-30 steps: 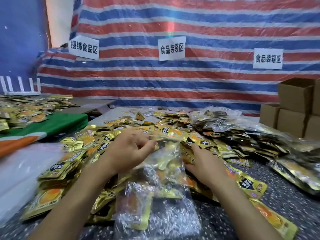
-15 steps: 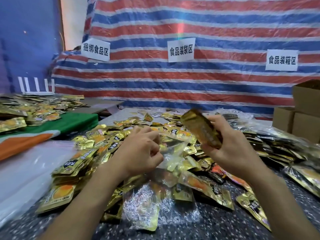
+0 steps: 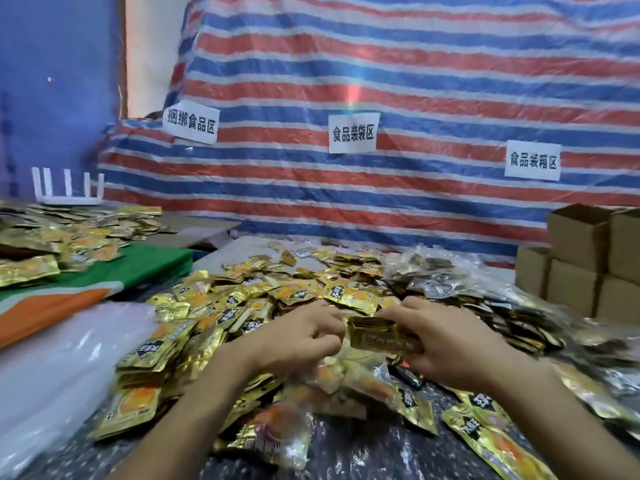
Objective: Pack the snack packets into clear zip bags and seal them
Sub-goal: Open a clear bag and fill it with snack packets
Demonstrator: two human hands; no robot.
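My right hand [image 3: 446,344] grips a small stack of gold snack packets [image 3: 379,336] at chest height over the table. My left hand [image 3: 298,337] is curled just left of it and pinches the top edge of a clear zip bag [image 3: 346,375], which hangs below both hands with a few packets inside. The bag is blurred and its mouth is hidden behind my fingers. A large heap of loose gold packets [image 3: 263,292] covers the dark speckled table [image 3: 367,455] in front of me.
Filled clear bags [image 3: 433,271] lie at the back right. Brown cardboard boxes [image 3: 581,265] are stacked at the far right. A pile of flat clear plastic [image 3: 52,368] lies at the left, beside a green and orange cloth [image 3: 104,282] with more packets. A striped tarp [image 3: 381,81] hangs behind.
My right hand picked up gold packets from the heap, lifted them, then brought them down and left to the bag's mouth. My left hand has kept its hold on the bag.
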